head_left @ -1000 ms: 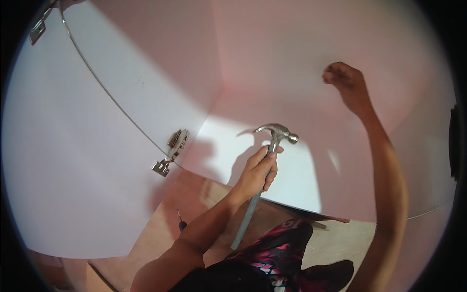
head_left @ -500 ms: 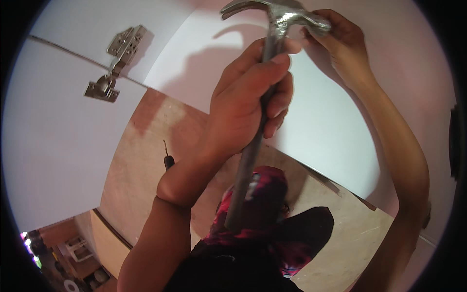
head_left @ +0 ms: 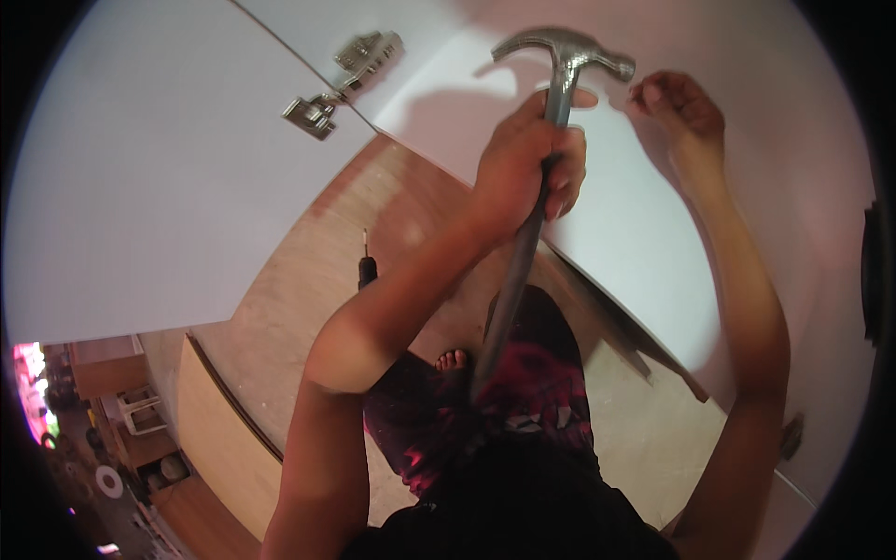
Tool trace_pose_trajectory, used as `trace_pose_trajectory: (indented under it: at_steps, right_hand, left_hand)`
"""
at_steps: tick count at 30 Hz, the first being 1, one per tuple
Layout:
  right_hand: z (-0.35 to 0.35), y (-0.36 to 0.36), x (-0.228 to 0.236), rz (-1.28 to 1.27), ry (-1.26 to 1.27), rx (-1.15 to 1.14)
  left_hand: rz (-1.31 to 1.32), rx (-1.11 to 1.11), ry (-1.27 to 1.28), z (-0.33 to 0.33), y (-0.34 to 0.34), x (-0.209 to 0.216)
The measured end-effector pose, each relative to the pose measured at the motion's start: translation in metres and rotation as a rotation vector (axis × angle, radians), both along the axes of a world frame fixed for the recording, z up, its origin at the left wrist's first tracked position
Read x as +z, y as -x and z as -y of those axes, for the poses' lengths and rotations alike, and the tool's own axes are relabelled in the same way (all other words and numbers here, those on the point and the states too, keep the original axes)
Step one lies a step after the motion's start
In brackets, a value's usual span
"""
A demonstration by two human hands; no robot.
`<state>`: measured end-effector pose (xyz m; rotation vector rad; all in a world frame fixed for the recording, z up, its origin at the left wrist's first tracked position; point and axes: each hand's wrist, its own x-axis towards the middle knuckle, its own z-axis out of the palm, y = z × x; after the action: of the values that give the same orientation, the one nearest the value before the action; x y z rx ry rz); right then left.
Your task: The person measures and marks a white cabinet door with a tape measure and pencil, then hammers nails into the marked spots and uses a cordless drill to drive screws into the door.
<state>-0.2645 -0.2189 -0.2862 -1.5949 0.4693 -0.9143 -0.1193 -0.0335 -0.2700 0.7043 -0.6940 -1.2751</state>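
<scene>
My left hand is wrapped round the upper shaft of a claw hammer. The hammer is roughly upright, its metal head at the top with the claw pointing left. The round striking face is a short way left of my right hand. That hand is closed, its fingertips pinched together near the white panel; whatever is between them is too small to make out. A metal cabinet hinge spans the seam between two white boards on the left.
A screwdriver-like tool with a black handle is beyond my left forearm, over the brown floor. A white door fills the left side. Wooden boards and a small white stool stand at lower left.
The hammer head now shows apart from my right hand; before, it overlapped the fingers. The view has shifted, so the hinge appears farther right and my legs look different.
</scene>
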Motion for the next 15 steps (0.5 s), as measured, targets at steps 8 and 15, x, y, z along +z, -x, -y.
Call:
trace_pose_trajectory:
  at_steps: [8,15]
  right_hand:
    - [-0.006,-0.006,-0.003,0.007,-0.045,0.141]
    - [0.013,-0.102,0.078,0.426,0.036,0.053]
  left_hand:
    - [0.149,0.214,-0.221,-0.091,0.037,0.095]
    - [0.176,0.372,0.015,-0.131,0.048,0.108]
